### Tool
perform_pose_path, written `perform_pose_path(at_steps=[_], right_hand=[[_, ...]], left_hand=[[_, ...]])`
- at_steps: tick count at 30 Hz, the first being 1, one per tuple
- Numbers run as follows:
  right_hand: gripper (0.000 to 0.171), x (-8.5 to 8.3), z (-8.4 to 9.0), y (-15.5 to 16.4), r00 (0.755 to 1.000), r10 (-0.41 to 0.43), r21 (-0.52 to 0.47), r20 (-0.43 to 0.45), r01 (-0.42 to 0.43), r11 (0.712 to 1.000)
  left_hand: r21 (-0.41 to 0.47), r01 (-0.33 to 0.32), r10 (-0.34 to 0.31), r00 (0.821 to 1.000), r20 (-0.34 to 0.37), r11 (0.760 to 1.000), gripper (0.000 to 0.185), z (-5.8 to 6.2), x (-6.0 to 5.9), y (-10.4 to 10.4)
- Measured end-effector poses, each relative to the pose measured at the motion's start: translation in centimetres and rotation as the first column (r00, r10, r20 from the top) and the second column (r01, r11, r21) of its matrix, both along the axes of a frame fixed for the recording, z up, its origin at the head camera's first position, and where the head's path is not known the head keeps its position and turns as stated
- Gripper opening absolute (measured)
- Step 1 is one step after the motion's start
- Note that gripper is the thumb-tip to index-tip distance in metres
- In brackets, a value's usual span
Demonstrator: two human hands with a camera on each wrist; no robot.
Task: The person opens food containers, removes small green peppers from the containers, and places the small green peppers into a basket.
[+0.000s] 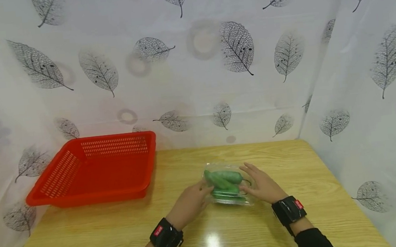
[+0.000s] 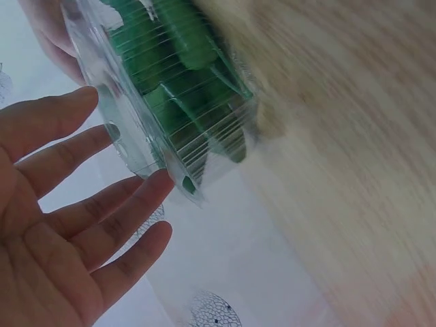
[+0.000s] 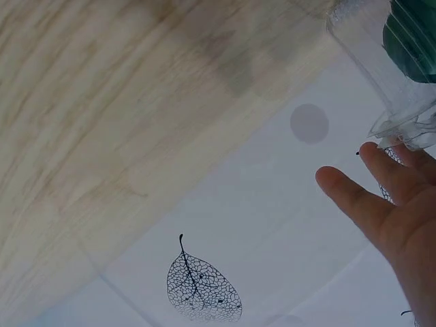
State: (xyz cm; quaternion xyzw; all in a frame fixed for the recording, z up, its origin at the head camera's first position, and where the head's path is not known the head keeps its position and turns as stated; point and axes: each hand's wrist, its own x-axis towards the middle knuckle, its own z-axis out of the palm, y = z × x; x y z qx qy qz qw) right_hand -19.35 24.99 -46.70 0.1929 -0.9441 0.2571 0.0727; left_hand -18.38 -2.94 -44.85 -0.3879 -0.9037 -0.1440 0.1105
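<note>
A clear plastic box (image 1: 227, 184) with a lid stands on the table, with several long green peppers (image 1: 225, 178) inside. One pepper has a thin curved stem. At the box's left side my left hand (image 1: 191, 203) has its fingers outstretched, and in the left wrist view the fingertips (image 2: 158, 178) meet the lid's rim. My right hand (image 1: 264, 184) is at the other side, fingers extended. In the right wrist view its fingertips (image 3: 371, 151) are at the box's edge, and whether all of them touch it I cannot tell.
A red plastic basket (image 1: 146, 186) with slotted walls stands at the left of the wood-grain table (image 1: 97, 232). Behind and on both sides hangs a white curtain (image 1: 194, 84) with a leaf print. Black bands sit on both wrists.
</note>
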Motion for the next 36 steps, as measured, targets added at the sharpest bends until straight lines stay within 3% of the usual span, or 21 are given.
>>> perform_pose_path(at_steps=[11, 16, 19, 25, 29, 36], right_hand=[[0.06, -1.0, -0.3, -0.6, 0.996, 0.065, 0.002, 0.057, -0.066, 0.998], [0.06, -0.7, -0.2, -0.9, 0.997, 0.071, 0.034, 0.026, -0.072, 0.997], [0.059, -0.1, -0.1, -1.0, 0.998, 0.052, 0.071, -0.025, -0.05, 0.996], [0.053, 1.3, -0.1, -1.1, 0.987, 0.039, 0.137, -0.154, -0.018, 0.99], [0.048, 2.3, 0.2, -1.5, 0.984, 0.037, 0.144, -0.173, -0.012, 0.99], [0.041, 3.9, 0.4, -2.4, 0.98, 0.056, 0.149, -0.193, -0.027, 0.989]], left_hand=[[-0.059, -0.051, 0.054, 0.997, 0.046, 0.997, 0.045, 0.4, 3.1, -0.2], [-0.075, -0.087, 0.091, 0.994, 0.059, 0.993, 0.042, 0.3, 3.1, -0.8], [-0.077, -0.1, 0.106, 0.991, 0.082, 0.992, 0.038, 0.3, 2.3, -1.3], [-0.03, -0.143, 0.146, 0.975, 0.165, 0.989, 0.052, -0.2, 0.0, -2.5], [0.005, -0.141, 0.136, 0.962, 0.239, 0.99, 0.06, -0.7, -1.8, -3.0], [-0.027, -0.118, 0.121, 0.965, 0.232, 0.993, 0.051, -1.5, -4.7, -3.7]])
